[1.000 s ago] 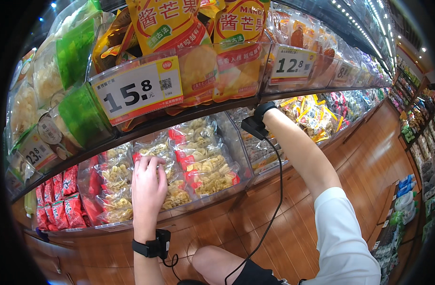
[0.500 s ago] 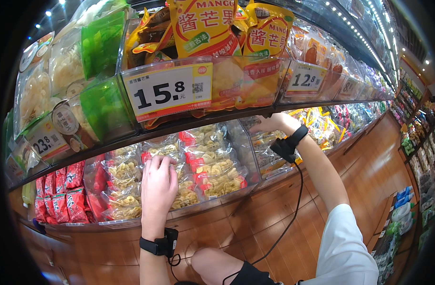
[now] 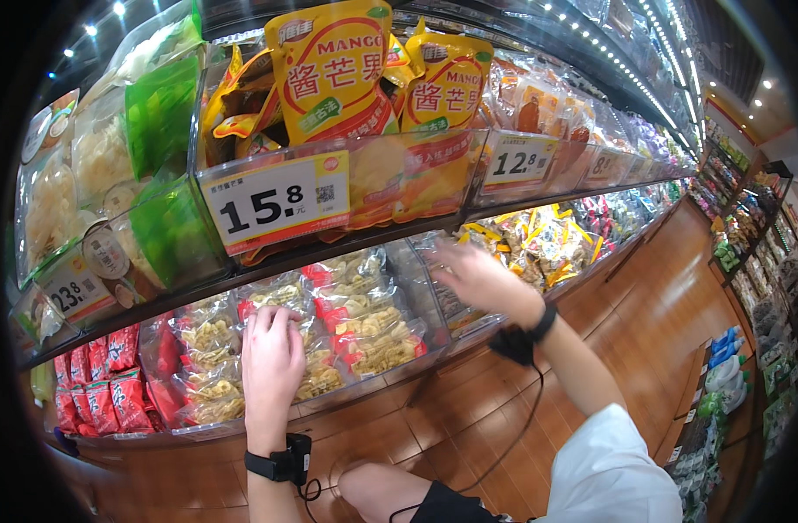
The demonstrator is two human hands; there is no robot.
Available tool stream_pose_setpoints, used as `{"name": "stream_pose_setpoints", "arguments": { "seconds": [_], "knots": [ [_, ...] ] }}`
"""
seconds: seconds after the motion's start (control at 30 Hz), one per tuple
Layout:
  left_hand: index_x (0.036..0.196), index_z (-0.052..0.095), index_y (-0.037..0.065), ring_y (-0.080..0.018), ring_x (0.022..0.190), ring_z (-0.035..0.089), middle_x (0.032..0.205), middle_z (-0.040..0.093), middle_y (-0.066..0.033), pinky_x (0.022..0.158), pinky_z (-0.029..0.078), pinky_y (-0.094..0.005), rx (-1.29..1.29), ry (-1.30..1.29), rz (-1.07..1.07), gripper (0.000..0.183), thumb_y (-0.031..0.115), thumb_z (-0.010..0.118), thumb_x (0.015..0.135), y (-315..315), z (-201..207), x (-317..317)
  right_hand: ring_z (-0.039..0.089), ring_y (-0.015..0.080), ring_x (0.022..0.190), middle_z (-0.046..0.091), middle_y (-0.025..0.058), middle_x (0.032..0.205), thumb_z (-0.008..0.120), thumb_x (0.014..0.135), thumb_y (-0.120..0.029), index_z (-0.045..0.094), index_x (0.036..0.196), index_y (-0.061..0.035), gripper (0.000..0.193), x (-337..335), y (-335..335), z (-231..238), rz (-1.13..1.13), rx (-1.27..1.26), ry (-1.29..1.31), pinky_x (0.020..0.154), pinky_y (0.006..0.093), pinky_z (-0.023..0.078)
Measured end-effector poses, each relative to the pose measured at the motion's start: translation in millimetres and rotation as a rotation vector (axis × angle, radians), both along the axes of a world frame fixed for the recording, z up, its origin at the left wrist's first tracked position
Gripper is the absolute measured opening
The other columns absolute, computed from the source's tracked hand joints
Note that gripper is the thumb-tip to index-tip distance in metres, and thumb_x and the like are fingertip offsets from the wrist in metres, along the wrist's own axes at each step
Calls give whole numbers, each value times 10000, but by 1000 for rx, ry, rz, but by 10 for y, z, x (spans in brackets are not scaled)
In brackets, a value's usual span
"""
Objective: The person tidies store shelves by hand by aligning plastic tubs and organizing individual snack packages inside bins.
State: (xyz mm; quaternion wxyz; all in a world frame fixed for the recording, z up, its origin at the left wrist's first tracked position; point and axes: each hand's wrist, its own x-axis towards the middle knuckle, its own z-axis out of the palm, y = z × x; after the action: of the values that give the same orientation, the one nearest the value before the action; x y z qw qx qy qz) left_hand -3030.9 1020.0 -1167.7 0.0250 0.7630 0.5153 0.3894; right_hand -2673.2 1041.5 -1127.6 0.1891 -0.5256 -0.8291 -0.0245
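My left hand [image 3: 273, 349] rests over clear packets of pale yellow, ridged snack pieces [image 3: 373, 327] with red labels. Its fingers lie loosely bent on the packets and hold nothing I can see. Over the divider and the neighbouring compartment of small clear packets [image 3: 451, 307], my right hand [image 3: 476, 275] hovers with its fingers apart, somewhat smeared by motion. Nothing shows in that hand. A black strap with a small box sits on each wrist, and a cable runs from each.
An upper shelf [image 3: 268, 277] with a clear front overhangs both hands; yellow mango pouches [image 3: 334, 74] stand on it. Red packets [image 3: 111, 401] fill the lower left compartment. Yellow-wrapped sweets [image 3: 534, 244] lie beyond my right hand. The tiled floor [image 3: 591, 322] stretches below.
My right hand has drawn back from under the upper shelf, toward me and slightly left. My left hand keeps its place over the snack packets. The whole view has shifted a little.
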Motion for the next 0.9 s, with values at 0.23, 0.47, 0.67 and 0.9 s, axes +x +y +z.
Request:
{"name": "stream_pose_setpoints", "arguments": {
  "seconds": [0.23,0.47,0.67,0.9],
  "knots": [
    [1020,683,19,-365,1064,604,1080,643,-156,954,504,-473,-9,14,-38,114,14,619,925,45,61,85,509,364,1439,583,179,1513,511,1093,-317,608,1456,-105,431,15,-690,-346,-109,123,20,1195,496,388],
    [974,654,0,-378,1019,612,1026,649,-162,913,489,-459,74,16,-62,67,-13,593,948,16,188,106,475,348,1473,559,167,1544,477,1109,-369,562,1499,-95,484,75,-579,-350,-82,159,-19,1226,472,350],
    [1018,687,19,-296,1017,642,1064,698,-121,919,494,-436,144,77,-99,128,-21,604,929,-203,191,207,450,352,1490,545,128,1568,463,1112,-413,572,1492,-107,500,84,-473,-387,-44,93,11,1239,457,336],
    [1048,636,54,-341,1041,615,1045,665,-131,929,478,-446,148,69,-49,122,80,632,929,-364,75,325,611,326,1349,659,169,1423,555,1042,-52,658,1349,-45,323,138,-578,-253,112,97,386,1123,426,491]
  ]
}}
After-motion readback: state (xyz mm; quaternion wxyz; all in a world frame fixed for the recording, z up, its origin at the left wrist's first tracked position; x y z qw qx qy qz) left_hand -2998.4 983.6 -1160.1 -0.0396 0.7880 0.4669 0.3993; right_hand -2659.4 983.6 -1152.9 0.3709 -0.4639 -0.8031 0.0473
